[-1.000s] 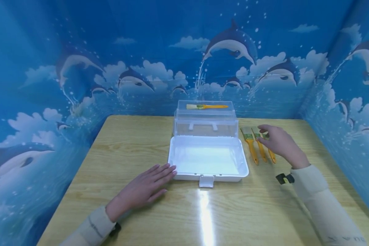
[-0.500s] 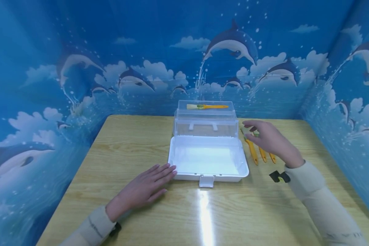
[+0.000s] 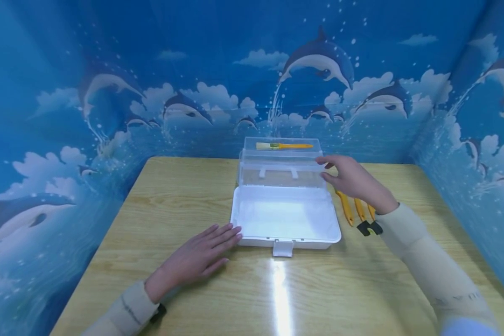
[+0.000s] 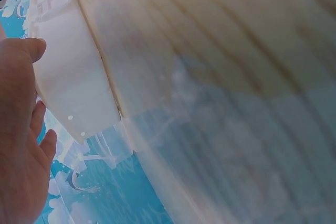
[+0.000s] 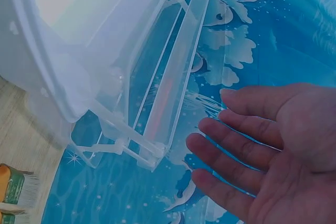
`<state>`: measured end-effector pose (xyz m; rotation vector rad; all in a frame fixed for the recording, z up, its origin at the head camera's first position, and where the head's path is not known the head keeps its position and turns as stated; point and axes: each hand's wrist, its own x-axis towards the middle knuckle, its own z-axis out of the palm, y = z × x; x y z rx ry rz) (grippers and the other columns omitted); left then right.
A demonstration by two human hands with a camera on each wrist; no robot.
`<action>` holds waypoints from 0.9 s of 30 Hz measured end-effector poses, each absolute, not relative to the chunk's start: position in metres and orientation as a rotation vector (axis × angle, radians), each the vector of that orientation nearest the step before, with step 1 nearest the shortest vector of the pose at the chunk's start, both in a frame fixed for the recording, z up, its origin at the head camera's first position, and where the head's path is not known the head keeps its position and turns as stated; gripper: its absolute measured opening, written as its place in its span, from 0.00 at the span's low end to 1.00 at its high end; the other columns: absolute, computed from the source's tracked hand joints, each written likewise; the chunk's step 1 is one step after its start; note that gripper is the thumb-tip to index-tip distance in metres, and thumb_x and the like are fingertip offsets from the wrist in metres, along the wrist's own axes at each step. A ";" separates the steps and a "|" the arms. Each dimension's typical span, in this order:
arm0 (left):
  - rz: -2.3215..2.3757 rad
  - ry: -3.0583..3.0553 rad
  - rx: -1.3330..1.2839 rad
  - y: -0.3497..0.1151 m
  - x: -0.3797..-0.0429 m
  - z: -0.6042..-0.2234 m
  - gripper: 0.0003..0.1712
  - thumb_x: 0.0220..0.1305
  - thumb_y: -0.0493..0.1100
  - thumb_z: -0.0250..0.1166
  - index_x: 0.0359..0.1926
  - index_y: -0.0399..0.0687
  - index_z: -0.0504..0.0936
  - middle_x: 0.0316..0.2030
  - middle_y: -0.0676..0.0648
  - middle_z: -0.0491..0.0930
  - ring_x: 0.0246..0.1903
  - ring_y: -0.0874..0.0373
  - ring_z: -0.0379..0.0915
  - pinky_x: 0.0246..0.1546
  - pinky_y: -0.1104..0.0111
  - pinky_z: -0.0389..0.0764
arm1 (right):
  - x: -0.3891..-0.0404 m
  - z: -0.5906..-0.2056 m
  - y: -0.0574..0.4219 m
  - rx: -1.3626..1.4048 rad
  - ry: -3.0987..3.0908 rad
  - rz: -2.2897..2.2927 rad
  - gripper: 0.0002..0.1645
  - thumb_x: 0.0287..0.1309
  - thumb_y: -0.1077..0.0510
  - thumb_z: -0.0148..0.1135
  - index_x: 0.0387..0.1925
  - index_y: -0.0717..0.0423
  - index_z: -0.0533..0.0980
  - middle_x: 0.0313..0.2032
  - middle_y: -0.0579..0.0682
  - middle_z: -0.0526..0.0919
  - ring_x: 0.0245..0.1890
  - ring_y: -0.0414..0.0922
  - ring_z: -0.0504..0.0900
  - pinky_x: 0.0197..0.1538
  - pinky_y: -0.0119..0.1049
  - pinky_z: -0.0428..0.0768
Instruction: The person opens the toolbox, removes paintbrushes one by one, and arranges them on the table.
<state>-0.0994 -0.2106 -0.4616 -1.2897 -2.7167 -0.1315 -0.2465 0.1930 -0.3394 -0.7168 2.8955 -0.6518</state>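
An opened white plastic storage box (image 3: 285, 217) stands on the table, its bottom bin bare inside. Behind it rise clear fold-out trays (image 3: 283, 161), and a paintbrush (image 3: 284, 146) with a yellow handle lies in the topmost one. My left hand (image 3: 195, 256) rests flat, fingertips at the box's front left corner. My right hand (image 3: 353, 179) hovers by the right side of the trays, thumb and fingers apart. In the right wrist view that hand (image 5: 262, 153) holds nothing. Below it lie three paintbrushes (image 3: 345, 208), their bristles hidden in the head view.
The wooden table (image 3: 172, 200) ends at a blue curtain (image 3: 210, 60) printed with dolphins, which closes off the back and both sides. A latch (image 3: 283, 248) hangs down from the box's front edge.
My right hand has moved left and away from me, from above the paintbrushes on the table to beside the clear trays. My left hand has stayed put.
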 end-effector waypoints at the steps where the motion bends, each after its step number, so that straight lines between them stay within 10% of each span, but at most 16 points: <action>1: -0.131 -2.717 -1.290 -0.211 -0.099 -0.462 0.37 0.78 0.53 0.53 0.80 0.50 0.54 0.80 0.50 0.51 0.79 0.53 0.48 0.79 0.54 0.53 | -0.249 -0.340 0.192 -0.726 2.901 -0.654 0.27 0.71 0.63 0.59 0.69 0.62 0.71 0.67 0.64 0.74 0.60 0.60 0.78 0.59 0.59 0.81; 27: -0.123 -2.720 -1.297 -0.210 -0.100 -0.460 0.36 0.78 0.54 0.53 0.80 0.50 0.55 0.80 0.50 0.51 0.79 0.53 0.48 0.79 0.55 0.52 | -0.331 -0.325 0.166 -0.851 2.778 -0.604 0.24 0.71 0.68 0.55 0.67 0.66 0.72 0.66 0.66 0.74 0.67 0.63 0.72 0.69 0.61 0.73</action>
